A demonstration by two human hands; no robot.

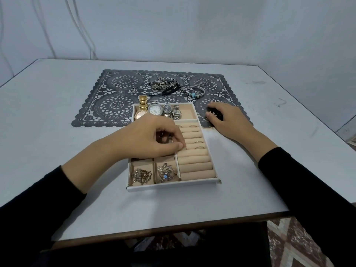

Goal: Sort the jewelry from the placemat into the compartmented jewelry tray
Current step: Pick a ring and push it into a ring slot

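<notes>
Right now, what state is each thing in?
Jewelry tray: on table, partly filled.
Watches: four, in far tray compartment.
Ring rolls: a few rings slotted.
Placemat: chains, bracelets, rings remain.
Left hand: over tray, fingers pinched at ring rolls.
Right hand: resting on placemat, palm down.

Shiny gold metal watch (141, 109), matt velvety tray (194, 166) rolls, lacy plastic-looking placemat (115, 106), smooth table (57, 151).
</notes>
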